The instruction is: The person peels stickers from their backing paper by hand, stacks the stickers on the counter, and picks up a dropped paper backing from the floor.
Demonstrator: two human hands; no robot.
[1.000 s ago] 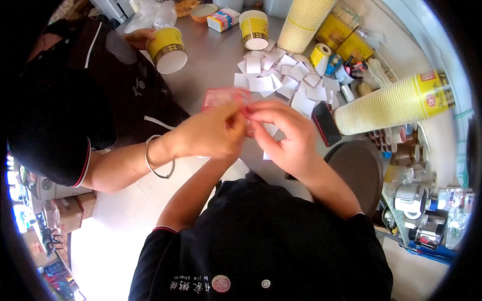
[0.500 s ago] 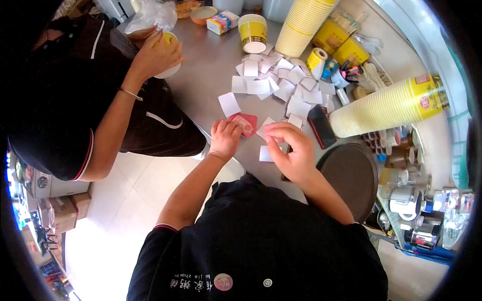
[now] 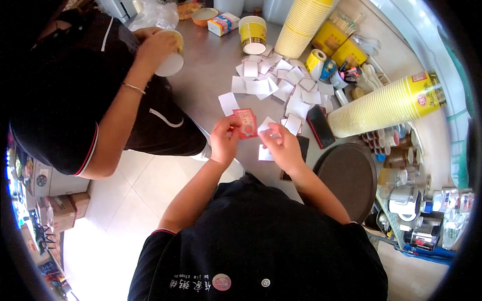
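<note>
My left hand (image 3: pixel 224 138) pinches a red printed card (image 3: pixel 245 123) near the counter's front edge. Just right of it, my right hand (image 3: pixel 282 145) has its thumb and fingertips together at a small white paper (image 3: pixel 265 125). Another white card (image 3: pixel 265 153) lies below, partly covered by my right hand. Beyond both hands, a loose pile of white cards (image 3: pixel 296 103) spreads over the metal counter (image 3: pixel 201 70). One white card (image 3: pixel 228 104) rests apart, beyond my left hand.
At left a co-worker's hands (image 3: pixel 153 50) hold a paper cup (image 3: pixel 170 62). Stacked yellow cups (image 3: pixel 304 25) stand behind the pile; another stack (image 3: pixel 384 104) lies at right. A red-edged phone (image 3: pixel 320 126) and a round dark tray (image 3: pixel 347 183) are right of my hands.
My left hand has lifted the red card and tilted it up. My right hand has drawn down and left, its fingertips now at a white paper. The co-worker's cup has turned.
</note>
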